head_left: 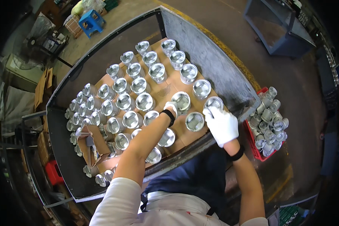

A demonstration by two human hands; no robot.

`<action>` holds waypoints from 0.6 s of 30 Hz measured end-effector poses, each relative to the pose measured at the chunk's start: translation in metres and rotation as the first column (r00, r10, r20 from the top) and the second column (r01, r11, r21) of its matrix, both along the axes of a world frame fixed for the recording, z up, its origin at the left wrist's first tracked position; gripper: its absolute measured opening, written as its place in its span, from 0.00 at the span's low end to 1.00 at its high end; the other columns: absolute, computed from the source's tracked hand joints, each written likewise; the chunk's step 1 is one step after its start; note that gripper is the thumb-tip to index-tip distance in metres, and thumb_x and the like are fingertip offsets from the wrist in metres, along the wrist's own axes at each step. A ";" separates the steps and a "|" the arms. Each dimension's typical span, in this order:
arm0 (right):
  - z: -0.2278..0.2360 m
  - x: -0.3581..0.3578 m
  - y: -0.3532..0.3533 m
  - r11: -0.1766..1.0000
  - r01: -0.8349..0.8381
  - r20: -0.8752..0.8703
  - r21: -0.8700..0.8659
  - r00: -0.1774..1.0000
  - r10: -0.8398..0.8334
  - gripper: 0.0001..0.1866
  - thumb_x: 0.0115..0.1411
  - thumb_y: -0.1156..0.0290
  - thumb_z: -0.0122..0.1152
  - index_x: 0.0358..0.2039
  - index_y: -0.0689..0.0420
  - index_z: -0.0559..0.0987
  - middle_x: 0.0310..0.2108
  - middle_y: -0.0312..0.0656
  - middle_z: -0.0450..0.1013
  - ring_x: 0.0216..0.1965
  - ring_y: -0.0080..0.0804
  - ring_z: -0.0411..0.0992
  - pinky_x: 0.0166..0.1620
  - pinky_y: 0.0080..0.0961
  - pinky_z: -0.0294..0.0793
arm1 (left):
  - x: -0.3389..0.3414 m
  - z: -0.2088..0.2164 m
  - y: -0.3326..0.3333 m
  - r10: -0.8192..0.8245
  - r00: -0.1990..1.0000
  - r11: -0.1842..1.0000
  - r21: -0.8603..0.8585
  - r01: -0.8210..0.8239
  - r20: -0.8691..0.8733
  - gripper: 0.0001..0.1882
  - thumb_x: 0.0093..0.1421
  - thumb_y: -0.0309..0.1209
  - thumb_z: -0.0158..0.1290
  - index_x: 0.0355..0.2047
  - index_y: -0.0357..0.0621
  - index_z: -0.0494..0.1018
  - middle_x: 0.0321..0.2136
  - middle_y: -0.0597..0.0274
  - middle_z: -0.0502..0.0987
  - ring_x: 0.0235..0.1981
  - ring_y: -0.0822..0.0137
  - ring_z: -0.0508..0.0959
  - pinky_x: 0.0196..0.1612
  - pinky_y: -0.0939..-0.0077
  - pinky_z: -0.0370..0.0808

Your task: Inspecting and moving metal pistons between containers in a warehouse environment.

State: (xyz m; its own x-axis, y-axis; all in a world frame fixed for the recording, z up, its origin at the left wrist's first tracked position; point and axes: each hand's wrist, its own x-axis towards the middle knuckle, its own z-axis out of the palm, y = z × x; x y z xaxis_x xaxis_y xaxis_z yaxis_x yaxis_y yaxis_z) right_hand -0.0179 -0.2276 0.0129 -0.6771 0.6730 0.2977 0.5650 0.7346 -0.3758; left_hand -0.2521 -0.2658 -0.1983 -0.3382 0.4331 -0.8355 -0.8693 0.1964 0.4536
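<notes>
At the near right corner of the bin (pixel 220 56), the right hand (pixel 221 126), gloved in white, has its fingers closed over the near rim of the right cup (pixel 214 102); whether that cup is lifted or standing on the card (pixel 171 81) I cannot tell. Left of it, the left hand (pixel 170 107), also gloved, has its fingertips at the side of the left cup (pixel 181 101). They are bunched and partly hidden, so I cannot tell how firmly they hold.

With the right cup gripped by its rim, smooth cloth on metal could slip and let it tip. Being so near the bin's wall, it could also knock its edge there if swung outward. The middle cup (pixel 194 121), between and nearer the body, could be clipped by either hand.

The right hand is back up, its wrist just beyond the bin's near edge, the forearm rising from the lower right. The left forearm slants up and rightward across rows of cups; if it sinks, it may topple one.

Farther left, a small box (pixel 95 145) sits open among the cups. Outside the bin, to the right, a red crate (pixel 251 145) is heaped with more; a bump could spill the topmost.
</notes>
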 end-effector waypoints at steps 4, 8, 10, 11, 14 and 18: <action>0.005 0.004 0.003 0.999 -0.015 -0.037 -0.031 0.999 0.014 0.05 0.58 0.64 0.62 0.29 0.49 0.81 0.21 0.44 0.75 0.21 0.46 0.74 0.26 0.41 0.74 | 0.008 0.010 -0.002 -0.254 0.961 0.967 -0.053 0.249 -0.113 0.12 0.57 0.18 0.52 0.42 0.27 0.72 0.35 0.42 0.79 0.35 0.45 0.82 0.34 0.50 0.82; 0.000 0.003 0.006 0.998 -0.048 -0.100 -0.032 0.994 0.045 0.05 0.58 0.65 0.62 0.32 0.51 0.80 0.21 0.43 0.75 0.19 0.44 0.73 0.25 0.40 0.73 | -0.043 0.049 0.006 -0.679 0.097 0.728 -0.652 0.209 -0.728 0.18 0.53 0.36 0.60 0.40 0.35 0.77 0.36 0.41 0.81 0.38 0.49 0.82 0.41 0.63 0.78; 0.003 0.003 0.006 0.998 -0.066 -0.053 -0.025 0.996 0.065 0.05 0.57 0.65 0.62 0.32 0.51 0.80 0.20 0.42 0.74 0.18 0.43 0.72 0.24 0.39 0.71 | -0.070 0.072 0.026 -0.708 0.020 0.706 -0.707 0.041 -0.706 0.23 0.52 0.40 0.59 0.46 0.40 0.76 0.41 0.40 0.79 0.43 0.48 0.80 0.47 0.64 0.76; 0.003 0.001 0.006 0.998 -0.066 -0.038 0.006 0.997 0.066 0.05 0.56 0.66 0.62 0.32 0.51 0.80 0.18 0.41 0.72 0.17 0.41 0.71 0.24 0.38 0.71 | -0.090 0.067 0.035 -0.747 -0.041 0.660 -0.747 0.083 -0.664 0.24 0.52 0.42 0.59 0.48 0.43 0.76 0.43 0.42 0.79 0.45 0.48 0.80 0.49 0.62 0.75; -0.001 0.002 0.008 0.997 -0.076 -0.017 -0.019 0.997 0.075 0.06 0.56 0.65 0.63 0.31 0.52 0.79 0.17 0.40 0.70 0.17 0.40 0.71 0.23 0.37 0.70 | -0.112 0.060 0.052 -0.874 0.005 0.480 -0.862 0.161 -0.486 0.35 0.51 0.46 0.61 0.57 0.47 0.70 0.52 0.45 0.76 0.52 0.48 0.77 0.55 0.61 0.72; 0.007 0.000 0.010 0.993 -0.097 0.017 -0.073 0.995 0.099 0.05 0.55 0.69 0.66 0.29 0.55 0.80 0.19 0.42 0.74 0.18 0.41 0.73 0.23 0.36 0.72 | -0.115 0.017 0.056 -0.791 -0.011 0.611 -0.791 0.028 -0.612 0.34 0.51 0.45 0.62 0.57 0.44 0.70 0.53 0.45 0.75 0.52 0.48 0.77 0.54 0.60 0.72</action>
